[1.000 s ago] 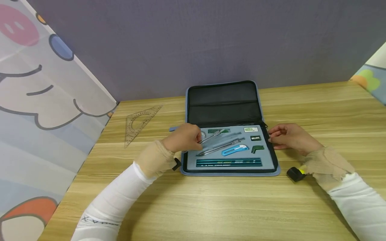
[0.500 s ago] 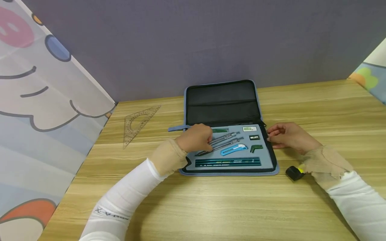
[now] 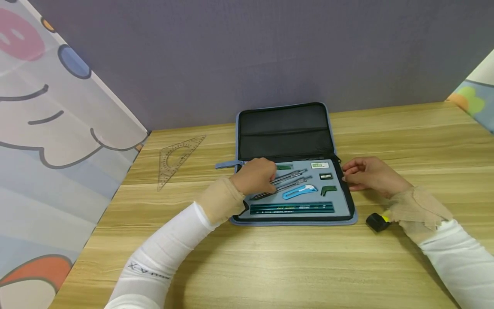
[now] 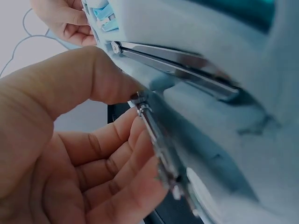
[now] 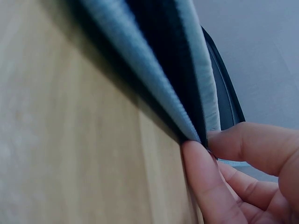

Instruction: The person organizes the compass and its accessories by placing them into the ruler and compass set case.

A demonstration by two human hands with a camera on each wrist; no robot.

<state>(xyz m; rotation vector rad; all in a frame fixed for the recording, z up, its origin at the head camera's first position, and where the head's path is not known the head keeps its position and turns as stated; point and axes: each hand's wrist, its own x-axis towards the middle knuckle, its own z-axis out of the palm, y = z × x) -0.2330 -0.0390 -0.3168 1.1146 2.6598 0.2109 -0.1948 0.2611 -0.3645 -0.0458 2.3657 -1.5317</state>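
Observation:
A zippered drawing-set case lies open on the table, with a grey foam insert in its lower half. My left hand reaches over the insert's left part. Thumb and fingers pinch one end of a metal compass there. In the head view this compass lies along its slanted recess, its near end hidden by the hand. A second metal compass rests just in front of it. My right hand pinches the case's right edge between thumb and fingers.
The insert also holds a blue utility knife, green pencils, an eraser, a sharpener and a small green piece. A clear set square lies on the table at left. A grey wall stands behind.
My left hand has moved right and a little lower over the insert; the compass it holds, tilted above its recess before, now lies along it. The right hand stays at the case edge.

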